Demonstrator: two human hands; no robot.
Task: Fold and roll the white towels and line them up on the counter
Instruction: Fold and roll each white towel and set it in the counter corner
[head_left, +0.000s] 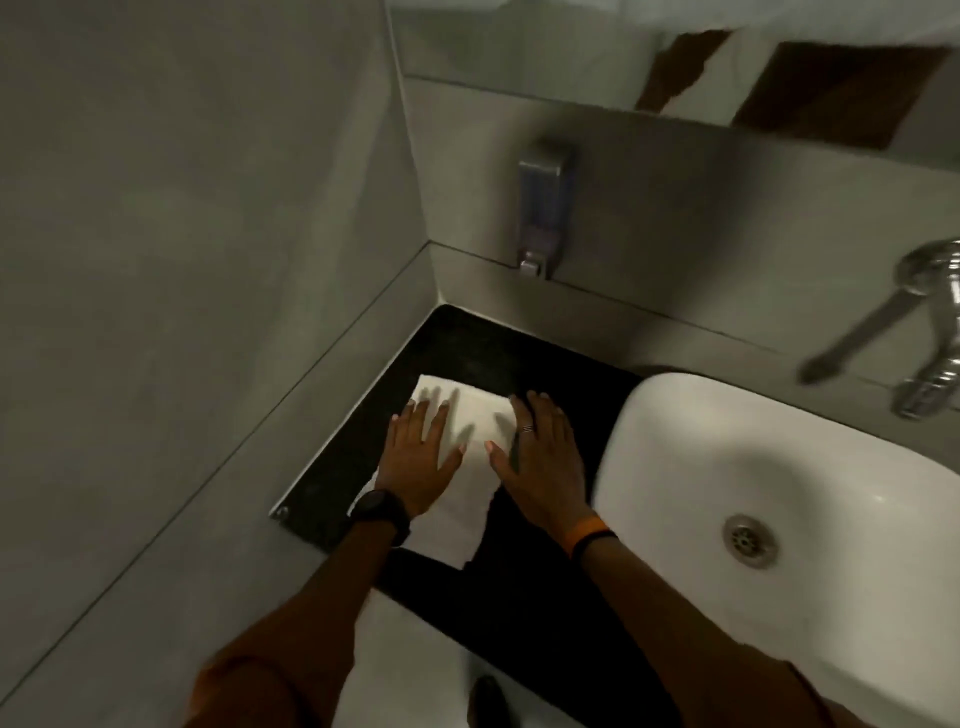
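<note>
A white towel (470, 470) lies flat on the black counter (467, 353), folded into a long strip that runs from the back left corner toward the front edge. My left hand (421, 457) rests palm down on the towel's left side, fingers spread. My right hand (540, 457) lies flat with fingers apart at the towel's right edge, partly on the towel and partly on the counter. Neither hand grips anything. A black watch sits on my left wrist and an orange band on my right.
A white basin (779, 467) with a metal drain (750, 540) fills the right side of the counter. A chrome tap (930, 332) juts from the back wall, with a soap dispenser (543, 208) to its left. Grey walls close in the corner at the left and back.
</note>
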